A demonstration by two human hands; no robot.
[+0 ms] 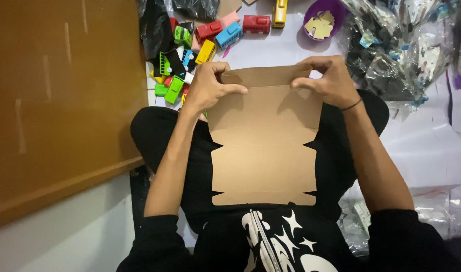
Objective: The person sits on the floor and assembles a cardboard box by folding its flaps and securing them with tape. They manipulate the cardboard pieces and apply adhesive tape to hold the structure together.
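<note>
You are holding a flat cardboard sheet (263, 151) over your lap. It is brown, with notches cut in its sides, and it is lying across your black pants. The far end is bending up along a fold.

Your left hand (210, 85) is gripping the top left corner of the sheet. Its fingers are curling shut on the folded flap, with the thumb pressing on the side facing you. Your right hand (327, 80) is gripping the top right corner. Its fingers are pinching tight on the flap too, thumb in front and the other fingers behind. A thin dark band is sitting on that wrist.

Past your left hand, a pile of toy cars (200, 43) is lying on the white floor. They are red, blue, green, yellow and pink, and some are touching each other. A purple bowl (336, 10) is sitting farther away, near the top, with pale paper bits inside it. To the right of your right hand, shiny plastic bags (406, 50) are heaped up. A big brown board (59, 100) is filling the left side, well apart from the sheet.
</note>
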